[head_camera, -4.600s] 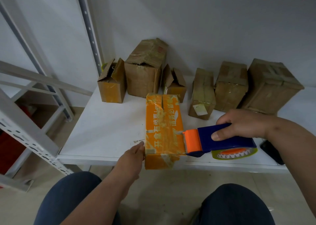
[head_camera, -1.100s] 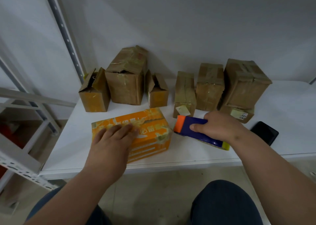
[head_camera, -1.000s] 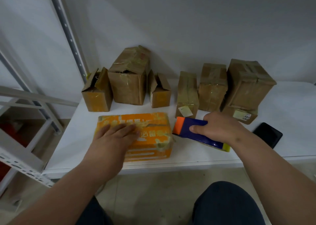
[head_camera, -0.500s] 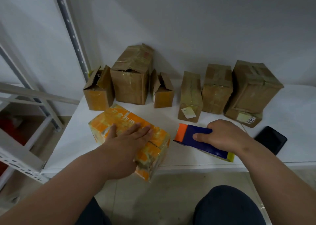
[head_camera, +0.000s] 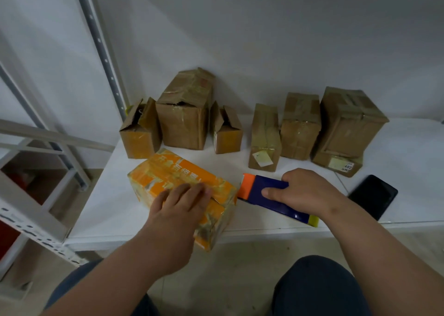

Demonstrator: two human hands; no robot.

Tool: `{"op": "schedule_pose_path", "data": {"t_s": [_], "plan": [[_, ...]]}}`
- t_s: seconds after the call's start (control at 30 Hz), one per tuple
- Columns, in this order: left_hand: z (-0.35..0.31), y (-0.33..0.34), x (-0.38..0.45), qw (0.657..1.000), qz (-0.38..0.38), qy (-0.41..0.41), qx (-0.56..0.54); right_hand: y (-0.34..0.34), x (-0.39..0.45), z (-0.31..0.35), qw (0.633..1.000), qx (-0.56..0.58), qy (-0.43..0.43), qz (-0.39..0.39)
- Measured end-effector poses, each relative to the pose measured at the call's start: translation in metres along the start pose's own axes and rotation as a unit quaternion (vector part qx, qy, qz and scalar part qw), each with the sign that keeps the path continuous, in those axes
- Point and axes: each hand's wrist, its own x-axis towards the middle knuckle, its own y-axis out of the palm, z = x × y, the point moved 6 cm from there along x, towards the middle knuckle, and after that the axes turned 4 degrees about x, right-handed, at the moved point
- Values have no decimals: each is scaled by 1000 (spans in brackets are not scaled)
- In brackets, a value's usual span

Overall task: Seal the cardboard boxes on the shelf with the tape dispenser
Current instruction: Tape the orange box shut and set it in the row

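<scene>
Our left hand (head_camera: pixel 179 210) presses flat, fingers straight and together, on the orange taped cardboard box (head_camera: pixel 182 188); right hand (head_camera: pixel 305 190) fingers clamp the blue-and-orange tape dispenser (head_camera: pixel 269 193) beside it.

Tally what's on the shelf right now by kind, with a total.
Brown cardboard boxes: 7
Orange box: 1
Tape dispenser: 1
Black phone: 1
Total: 10
</scene>
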Motion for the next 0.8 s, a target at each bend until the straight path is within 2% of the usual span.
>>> {"op": "schedule_pose_path", "data": {"t_s": [0.13,0.3,0.5,0.57,0.67,0.73,0.8], "plan": [[-1,2,-5,998,29,6,-62,1,-4,0,1000,-6,-2,0],[-4,-2,-2,998,2,-8,-55,-1,-8,-1,1000,3,2,-6],[-1,5,-6,998,31,27,-55,2,-14,-5,1000,3,9,4],[5,2,-5,994,50,47,-87,2,-14,-5,1000,-1,11,4],[13,-5,0,977,65,52,-194,-4,-14,-5,1000,1,15,-4],[12,-5,1,977,53,39,-201,-9,-14,-4,1000,1,18,-11],[10,-2,0,986,6,18,-168,-14,-15,-2,1000,1,17,-15]]}}
